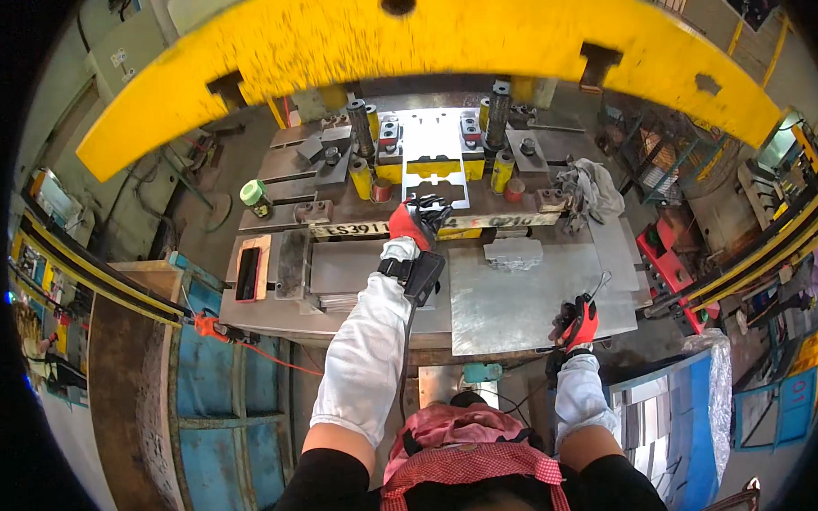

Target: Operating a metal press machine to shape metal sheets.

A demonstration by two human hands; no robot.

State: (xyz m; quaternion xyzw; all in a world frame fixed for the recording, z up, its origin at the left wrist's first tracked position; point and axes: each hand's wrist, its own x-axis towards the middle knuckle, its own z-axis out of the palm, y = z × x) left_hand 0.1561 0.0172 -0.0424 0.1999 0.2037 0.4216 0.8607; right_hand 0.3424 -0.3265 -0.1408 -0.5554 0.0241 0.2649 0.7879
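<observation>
A bright sheet-metal blank [434, 137] with notched cut-outs lies in the die between the guide posts of a press. At its near edge is my left hand [417, 223], in a red and black glove, with the fingers bent around the front left corner. Part of that edge is hidden behind the fingers. My right hand [575, 324], gloved alike, is closed on a thin wire hook [601, 283] whose looped end sticks up beyond the fingers. It rests over the near right part of a large flat metal sheet [492, 298] on the bench.
The yellow press beam [491, 36] arches over the far side. Dark guide posts [361, 126] flank the die. A stack of metal plates [346, 271], a phone [247, 275], a green-lidded jar [255, 196], a small metal stack [513, 254] and grey rags [594, 188] lie around.
</observation>
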